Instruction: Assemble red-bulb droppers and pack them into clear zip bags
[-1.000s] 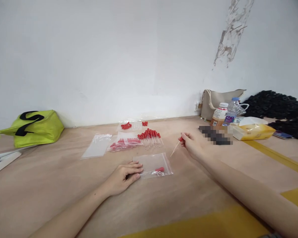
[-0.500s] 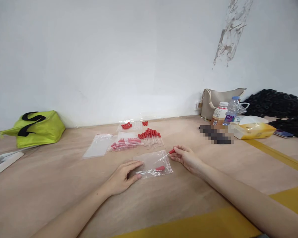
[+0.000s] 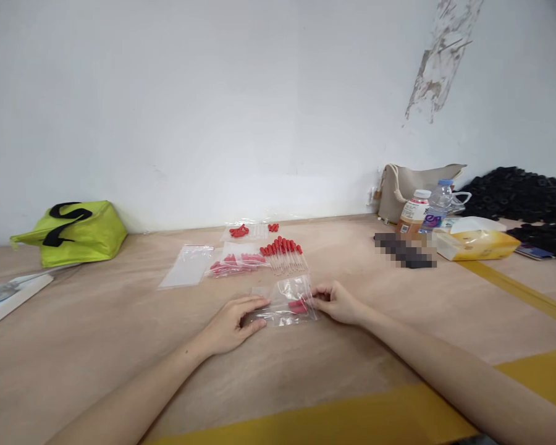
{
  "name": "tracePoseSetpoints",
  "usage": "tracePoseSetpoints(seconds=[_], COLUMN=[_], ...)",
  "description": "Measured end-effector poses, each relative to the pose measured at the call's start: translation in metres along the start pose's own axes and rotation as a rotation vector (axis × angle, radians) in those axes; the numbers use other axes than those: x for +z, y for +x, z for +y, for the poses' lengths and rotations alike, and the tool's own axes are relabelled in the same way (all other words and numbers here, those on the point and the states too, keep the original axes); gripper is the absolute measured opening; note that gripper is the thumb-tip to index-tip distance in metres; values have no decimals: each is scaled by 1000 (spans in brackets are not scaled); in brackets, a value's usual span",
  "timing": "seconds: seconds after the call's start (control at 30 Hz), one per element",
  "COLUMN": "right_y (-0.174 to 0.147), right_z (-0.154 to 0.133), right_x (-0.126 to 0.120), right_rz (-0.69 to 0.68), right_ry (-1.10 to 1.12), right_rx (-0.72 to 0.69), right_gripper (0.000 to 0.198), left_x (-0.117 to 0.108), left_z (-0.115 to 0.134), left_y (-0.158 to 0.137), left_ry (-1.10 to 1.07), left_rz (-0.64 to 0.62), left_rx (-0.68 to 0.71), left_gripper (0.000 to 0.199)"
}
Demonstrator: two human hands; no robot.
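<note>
A clear zip bag (image 3: pixel 282 318) lies flat in front of me with red-bulbed droppers (image 3: pixel 298 306) inside it. My left hand (image 3: pixel 236 321) rests at the bag's left end, thumb and fingers apart, fingertips touching the plastic. At the bag's right opening, my right hand (image 3: pixel 336 303) is closed in a pinch on the bulb end of a dropper, partly hidden by the fingers and plastic. Behind the bag, several loose droppers (image 3: pixel 282 253) lie in a row, bulbs toward the wall. Filled bags of droppers (image 3: pixel 236 264) lie to their left.
Flat clear bags (image 3: pixel 186 267) lie farther left. Near the wall are red bulbs (image 3: pixel 239 231) on plastic. A lime-green bag (image 3: pixel 81 232) stands at left. Bottles (image 3: pixel 413 213), a tissue pack (image 3: pixel 479 244), a beige bag (image 3: pixel 391 191) and black parts (image 3: pixel 523 194) are at right.
My right hand has moved left and slightly down, taking its dropper into the bag beside the other one. My left hand stays at the bag's left end. The view has shifted slightly.
</note>
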State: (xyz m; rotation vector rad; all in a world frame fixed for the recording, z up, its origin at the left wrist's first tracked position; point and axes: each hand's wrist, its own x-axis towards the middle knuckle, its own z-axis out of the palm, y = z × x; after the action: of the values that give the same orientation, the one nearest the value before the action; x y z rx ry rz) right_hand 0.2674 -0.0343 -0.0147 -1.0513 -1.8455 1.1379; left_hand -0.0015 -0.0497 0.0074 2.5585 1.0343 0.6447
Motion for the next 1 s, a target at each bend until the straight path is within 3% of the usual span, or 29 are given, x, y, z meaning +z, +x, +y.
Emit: tracePoseSetpoints(seconds=[0.1, 0.2, 0.3, 0.43, 0.67, 1.0], right_y=[0, 12, 36, 78, 128, 142], right_z=[-2, 6, 17, 23, 16, 20], right_x=[-7, -23, -40, -48, -41, -40], right_rz=[-72, 146, 405, 539, 542, 469], right_ry=[67, 54, -151, -390, -506, -539], right_rx=[30, 82, 159, 265, 377, 400], right_gripper=[23, 20, 13, 14, 14, 14], left_x=[1, 2, 3, 1, -3, -2], left_z=[-1, -1, 0, 0, -2, 0], left_y=[0, -1, -1, 0, -7, -10], left_ry=[-12, -23, -31, -22, 88, 111], left_rz=[8, 21, 39, 36, -7, 7], left_rx=[10, -7, -27, 4, 42, 56], left_gripper=[33, 29, 25, 26, 29, 31])
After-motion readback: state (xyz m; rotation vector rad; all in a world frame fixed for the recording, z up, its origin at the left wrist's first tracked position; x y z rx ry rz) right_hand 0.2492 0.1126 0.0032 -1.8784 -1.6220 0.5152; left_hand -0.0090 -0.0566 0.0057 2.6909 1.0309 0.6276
